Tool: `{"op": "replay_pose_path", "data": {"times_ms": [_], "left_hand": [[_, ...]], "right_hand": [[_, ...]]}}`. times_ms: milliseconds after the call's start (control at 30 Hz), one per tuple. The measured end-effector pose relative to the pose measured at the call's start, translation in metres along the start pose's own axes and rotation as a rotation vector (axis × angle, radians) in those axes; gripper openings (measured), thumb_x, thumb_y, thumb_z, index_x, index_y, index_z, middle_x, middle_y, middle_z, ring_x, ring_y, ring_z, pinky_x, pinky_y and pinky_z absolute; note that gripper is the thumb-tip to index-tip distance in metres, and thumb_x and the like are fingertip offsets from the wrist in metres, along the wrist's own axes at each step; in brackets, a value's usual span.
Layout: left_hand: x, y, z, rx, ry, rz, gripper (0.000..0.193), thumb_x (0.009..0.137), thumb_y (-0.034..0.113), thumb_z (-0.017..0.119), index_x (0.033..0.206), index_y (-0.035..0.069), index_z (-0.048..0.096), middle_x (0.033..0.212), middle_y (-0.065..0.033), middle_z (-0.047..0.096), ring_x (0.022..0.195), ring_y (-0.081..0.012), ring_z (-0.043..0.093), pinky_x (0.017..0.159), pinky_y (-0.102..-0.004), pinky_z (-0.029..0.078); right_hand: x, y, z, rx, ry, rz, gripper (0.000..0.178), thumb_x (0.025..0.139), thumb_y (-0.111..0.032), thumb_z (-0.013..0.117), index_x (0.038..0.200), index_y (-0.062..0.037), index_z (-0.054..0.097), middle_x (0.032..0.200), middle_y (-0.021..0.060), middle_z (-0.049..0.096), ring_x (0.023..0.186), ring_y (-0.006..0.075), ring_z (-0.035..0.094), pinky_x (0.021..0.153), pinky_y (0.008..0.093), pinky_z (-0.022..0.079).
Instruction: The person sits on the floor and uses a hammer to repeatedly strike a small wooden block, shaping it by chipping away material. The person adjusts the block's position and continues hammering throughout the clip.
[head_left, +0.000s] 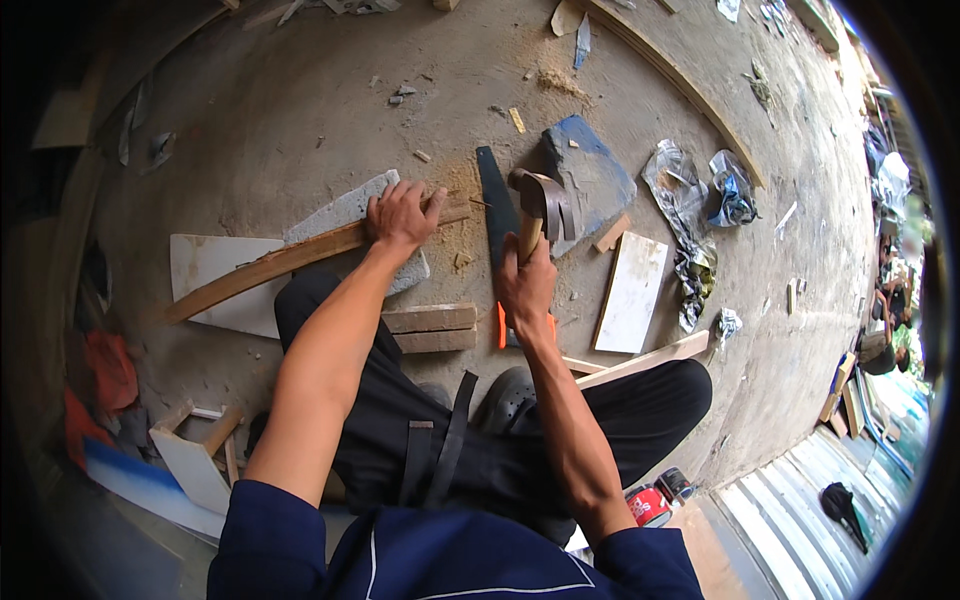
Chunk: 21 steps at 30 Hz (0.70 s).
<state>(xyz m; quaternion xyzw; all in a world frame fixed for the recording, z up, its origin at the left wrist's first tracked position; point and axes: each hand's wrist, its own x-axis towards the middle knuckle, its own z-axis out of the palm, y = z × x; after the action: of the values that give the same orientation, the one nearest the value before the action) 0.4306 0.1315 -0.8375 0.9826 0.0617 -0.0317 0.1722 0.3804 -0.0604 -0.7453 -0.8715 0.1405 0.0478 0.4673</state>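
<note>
My left hand (405,212) grips a long wooden strip (300,255) near its far right end, fingers bent over it. The strip slants down to the left, across a grey foam-like slab (345,208) and a white board (215,262). My right hand (527,283) is closed round the wooden handle of a claw hammer (545,203), its metal head raised at the far end. Partly under the right hand lies a handsaw (494,190) with a dark blade and an orange handle. Sawdust is scattered between my hands.
A blue-grey block (600,180) sits beyond the hammer. To the right are a white panel (632,292), crumpled plastic (680,190) and a long wooden strip (690,85). Short wood pieces (432,318) lie before my knees; a red can (648,507) stands at lower right.
</note>
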Motion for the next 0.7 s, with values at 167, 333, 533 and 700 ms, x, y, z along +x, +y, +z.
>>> {"op": "replay_pose_path", "data": {"times_ms": [167, 333, 533, 700], "left_hand": [[0.0, 0.008, -0.002, -0.017, -0.029, -0.03, 0.048, 0.092, 0.057, 0.047, 0.087, 0.011, 0.062, 0.094, -0.0076, 0.062, 0.098, -0.0279, 0.057, 0.086, -0.0459, 0.035], [0.001, 0.004, -0.005, -0.03, -0.116, -0.097, 0.054, 0.091, 0.062, 0.043, 0.092, 0.012, 0.062, 0.101, -0.009, 0.062, 0.103, -0.0284, 0.054, 0.087, -0.0467, 0.032], [0.006, 0.004, -0.006, -0.058, -0.136, -0.107, 0.052, 0.091, 0.062, 0.043, 0.083, 0.013, 0.057, 0.095, -0.0083, 0.06, 0.1, -0.0288, 0.054, 0.088, -0.0478, 0.032], [0.002, 0.004, -0.003, -0.058, -0.11, -0.107, 0.054, 0.091, 0.063, 0.043, 0.085, 0.012, 0.059, 0.095, -0.0083, 0.06, 0.099, -0.0295, 0.054, 0.088, -0.0498, 0.031]], "right_hand": [[0.011, 0.032, 0.015, -0.186, -0.126, 0.068, 0.023, 0.093, -0.02, 0.056, 0.1, 0.001, 0.048, 0.077, 0.0328, 0.061, 0.076, 0.0511, 0.061, 0.062, 0.0534, 0.047], [0.015, 0.001, -0.003, 0.024, 0.014, 0.004, 0.023, 0.092, -0.02, 0.056, 0.101, 0.0003, 0.049, 0.076, 0.0333, 0.061, 0.074, 0.0516, 0.06, 0.061, 0.0546, 0.045], [0.0, 0.033, 0.012, -0.061, -0.093, 0.121, 0.023, 0.092, -0.02, 0.058, 0.101, -0.0007, 0.049, 0.074, 0.0323, 0.06, 0.072, 0.0511, 0.06, 0.061, 0.0546, 0.045], [-0.015, 0.038, 0.018, 0.0, 0.015, 0.056, 0.02, 0.091, -0.019, 0.059, 0.094, -0.001, 0.05, 0.069, 0.0288, 0.059, 0.069, 0.0482, 0.06, 0.058, 0.0524, 0.045]]}}
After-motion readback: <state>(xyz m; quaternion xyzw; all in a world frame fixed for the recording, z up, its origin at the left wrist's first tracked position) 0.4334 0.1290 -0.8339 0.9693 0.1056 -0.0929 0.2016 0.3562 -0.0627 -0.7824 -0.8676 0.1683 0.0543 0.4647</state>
